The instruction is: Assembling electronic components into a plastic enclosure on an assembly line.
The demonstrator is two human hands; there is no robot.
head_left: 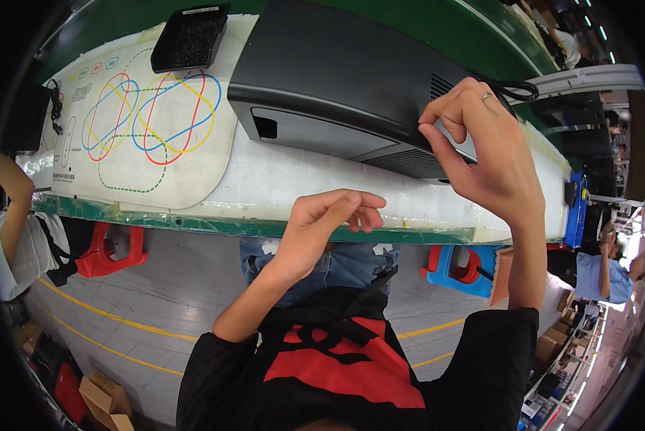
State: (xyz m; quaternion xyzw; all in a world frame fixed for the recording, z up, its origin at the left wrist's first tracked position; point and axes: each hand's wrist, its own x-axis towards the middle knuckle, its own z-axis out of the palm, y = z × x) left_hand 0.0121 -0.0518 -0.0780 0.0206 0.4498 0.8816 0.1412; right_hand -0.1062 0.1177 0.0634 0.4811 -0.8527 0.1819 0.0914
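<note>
A dark grey, box-shaped machine [322,79] with vent slots and a small window lies on the white-topped bench. My right hand [480,144] is over the machine's right end, with thumb and forefinger brought together in a pinch at its upper edge. Whatever may be between those fingertips is too small to make out. In front of the machine, my left hand [319,226] hovers at the bench's near edge, fingers loosely bent and apart, holding nothing. A black cable [516,90] lies behind my right hand.
A black open tray [191,39] sits left of the machine on a pale mat [193,176] printed with coloured loops. The bench has a green near edge [215,221]. Red [114,251] and blue [455,269] stools stand below. Another person's arm [12,201] is at far left.
</note>
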